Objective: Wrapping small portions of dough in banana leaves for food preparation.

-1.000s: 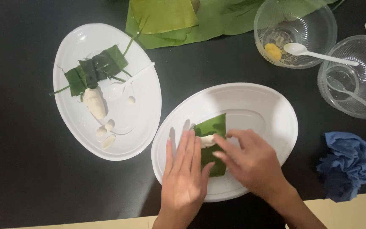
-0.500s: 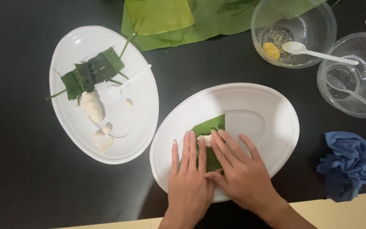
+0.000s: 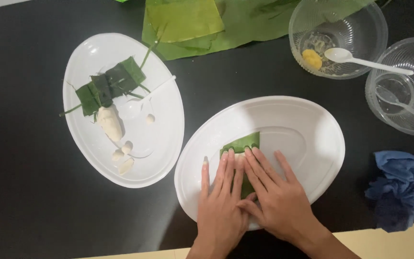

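Note:
A green leaf piece [image 3: 244,144] with a bit of white dough at its edge lies on the right white oval plate [image 3: 307,129]. My left hand [image 3: 221,201] lies flat on the plate with its fingers pressing the leaf's left side. My right hand [image 3: 276,192] overlaps it, fingertips pressing on the leaf and the dough. Most of the leaf is hidden under my fingers. Both hands press down rather than grasp.
A second white oval plate [image 3: 168,144] at left holds folded leaf parcels [image 3: 111,84] and dough lumps [image 3: 109,122]. Large banana leaves [image 3: 202,21] lie at the top. Two clear bowls with spoons [image 3: 336,33] [image 3: 403,96] stand at right; a blue cloth [image 3: 401,184] lies beside them.
My right hand has come over the leaf and flattened next to the left hand. The dough that showed on the leaf is now almost covered by my fingers.

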